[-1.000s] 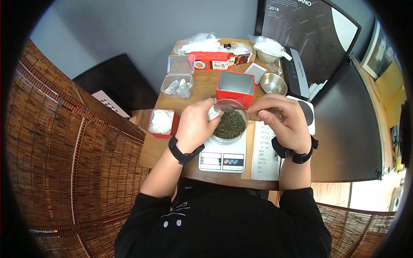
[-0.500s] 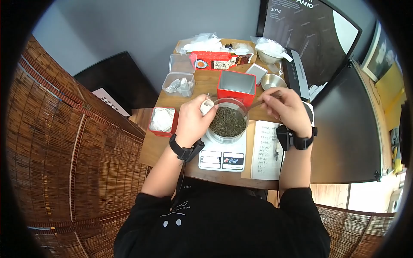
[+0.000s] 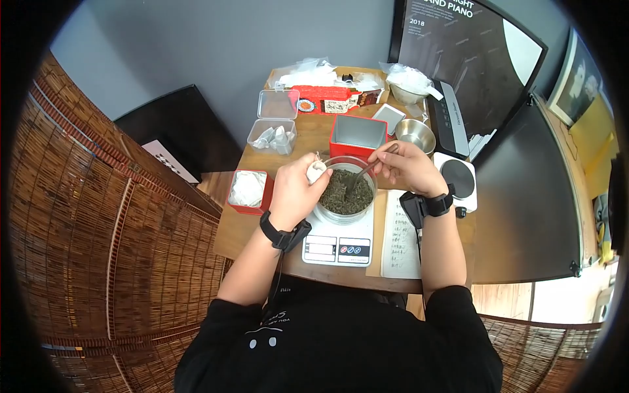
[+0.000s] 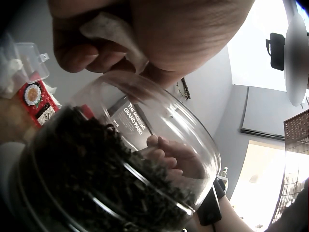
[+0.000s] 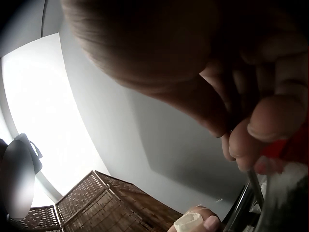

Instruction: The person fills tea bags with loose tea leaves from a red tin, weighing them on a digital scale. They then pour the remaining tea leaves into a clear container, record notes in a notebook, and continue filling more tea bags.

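Note:
In the head view my left hand (image 3: 293, 188) pinches a small white pouch (image 3: 316, 172), its mouth facing up, at the left rim of a round glass jar (image 3: 348, 219). The pouch shows pale and crumpled under the fingers in the left wrist view. Dark dried leaves (image 3: 335, 194) lie in the jar, which stands on a white kitchen scale (image 3: 359, 237). My right hand (image 3: 417, 171) holds a spoon (image 3: 365, 170) by its handle at the jar's right side. The spoon's bowl is down among the leaves, partly hidden by them.
Behind the jar stands an open red tin (image 3: 344, 150). To the left are a smaller red tin (image 3: 261, 202) of white pouches and a clear plastic box (image 3: 275, 148). A notebook (image 3: 401, 245), a metal bowl (image 3: 419, 145) and a hot plate (image 3: 472, 196) are at the right.
The right hand and spoon came away from the pouch to the right, then the spoon dipped into the leaves. The left hand kept its hold and turned the pouch's mouth upward.

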{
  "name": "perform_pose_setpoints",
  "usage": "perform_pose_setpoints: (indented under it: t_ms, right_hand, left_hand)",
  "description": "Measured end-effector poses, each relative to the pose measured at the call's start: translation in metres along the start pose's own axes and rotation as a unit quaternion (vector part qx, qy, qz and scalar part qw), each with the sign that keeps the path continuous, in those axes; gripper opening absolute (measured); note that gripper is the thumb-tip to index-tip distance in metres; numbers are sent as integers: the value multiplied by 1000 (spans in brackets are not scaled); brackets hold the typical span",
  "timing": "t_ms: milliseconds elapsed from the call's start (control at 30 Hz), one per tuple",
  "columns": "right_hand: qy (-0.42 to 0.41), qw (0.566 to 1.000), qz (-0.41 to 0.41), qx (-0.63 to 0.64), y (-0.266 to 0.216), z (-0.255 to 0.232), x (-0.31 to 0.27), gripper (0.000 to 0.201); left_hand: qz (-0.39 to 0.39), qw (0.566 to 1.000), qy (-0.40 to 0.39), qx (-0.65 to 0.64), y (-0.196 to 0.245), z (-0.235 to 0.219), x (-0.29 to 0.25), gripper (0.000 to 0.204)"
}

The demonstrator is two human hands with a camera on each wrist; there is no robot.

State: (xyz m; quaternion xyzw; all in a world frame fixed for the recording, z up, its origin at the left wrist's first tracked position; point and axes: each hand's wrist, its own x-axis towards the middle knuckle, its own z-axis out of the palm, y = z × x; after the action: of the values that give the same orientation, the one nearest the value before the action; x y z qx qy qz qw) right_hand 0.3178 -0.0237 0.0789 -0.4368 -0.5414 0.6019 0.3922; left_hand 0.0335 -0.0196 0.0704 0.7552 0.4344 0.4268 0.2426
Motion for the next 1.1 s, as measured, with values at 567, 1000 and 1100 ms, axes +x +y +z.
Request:
perform_pose_setpoints:
  t_ms: [567,1000,1100]
  right_hand:
    - [98,984,-147,-10,-47,22,-47,20]
    - [116,920,-180,-328,-79,64,-79,13]
    - [89,907,-157,-380,-62,59,-65,15]
  left_hand:
    - [48,990,-30,128,15,-1,2,18]
    - [84,978,-25,191,14,-3,-1,23]
    - [84,978,-25,187,13,-3,-1,23]
